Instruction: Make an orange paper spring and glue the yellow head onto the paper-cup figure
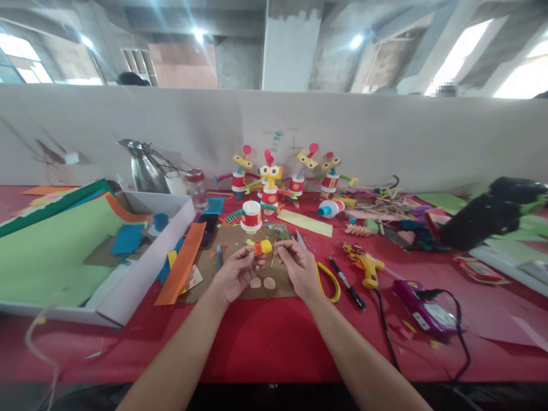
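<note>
My left hand (238, 274) pinches a small orange and yellow paper piece (262, 247) above a brown board (231, 234). Just right of it, my right hand (297, 264) has its thumb and forefinger together on a thin stick (274, 251). Two pale rounded paper pieces (269, 283) lie on the board below the hands. Behind them stands a white and red paper cup (251, 217) with coiled green arms. Yellow-handled scissors (329, 282) rest beside my right hand, their blades partly hidden.
Several cup figures (270, 182) stand near the wall. A white box (141, 268) with coloured paper is at left, a steel jug (146, 165) behind it. To the right lie a black pen (347, 283), a yellow glue gun (367, 268) and a purple corded box (423, 308).
</note>
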A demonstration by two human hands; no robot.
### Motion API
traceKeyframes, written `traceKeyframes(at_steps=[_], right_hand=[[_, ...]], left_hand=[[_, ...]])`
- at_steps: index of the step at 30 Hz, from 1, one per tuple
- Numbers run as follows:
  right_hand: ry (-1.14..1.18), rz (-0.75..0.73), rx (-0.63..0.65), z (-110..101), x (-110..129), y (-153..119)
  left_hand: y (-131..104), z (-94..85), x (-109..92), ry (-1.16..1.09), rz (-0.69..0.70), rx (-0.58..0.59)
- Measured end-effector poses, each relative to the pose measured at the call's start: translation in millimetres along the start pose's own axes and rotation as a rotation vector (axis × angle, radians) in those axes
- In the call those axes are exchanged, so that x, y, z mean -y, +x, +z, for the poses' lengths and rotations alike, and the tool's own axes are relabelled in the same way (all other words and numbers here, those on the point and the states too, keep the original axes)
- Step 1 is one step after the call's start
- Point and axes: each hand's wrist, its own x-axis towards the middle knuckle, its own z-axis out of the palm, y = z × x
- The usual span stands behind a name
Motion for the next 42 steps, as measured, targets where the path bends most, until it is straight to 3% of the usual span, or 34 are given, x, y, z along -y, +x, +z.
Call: traceKeyframes(at_steps=[9, 16, 25, 35, 42], right_hand=[[0.049, 0.044, -0.030, 0.0, -6.3, 1.0], [-0.038, -0.093, 0.068, 1.3, -5.3, 1.6], [0.029, 0.000, 0.104, 8.6, -4.7, -2.5], [-0.201, -0.300, 0.121, 10.5, -2.5, -7.7], [-0.326, -0.328, 0.043, 13.7, -2.9, -9.6]], left_hand=[[1.3, 0.0, 0.9, 0.069, 0.010, 0.003], [-0.1, 2.5, 0.4, 0.138, -0.009, 0.011], [0.9, 3.1, 3.4, 0.088, 0.058, 0.076], [4.3, -2.3, 5.3, 0.121, 0.084, 0.033], [0.4, 3.6, 4.9, 0.143, 0.088, 0.067]])
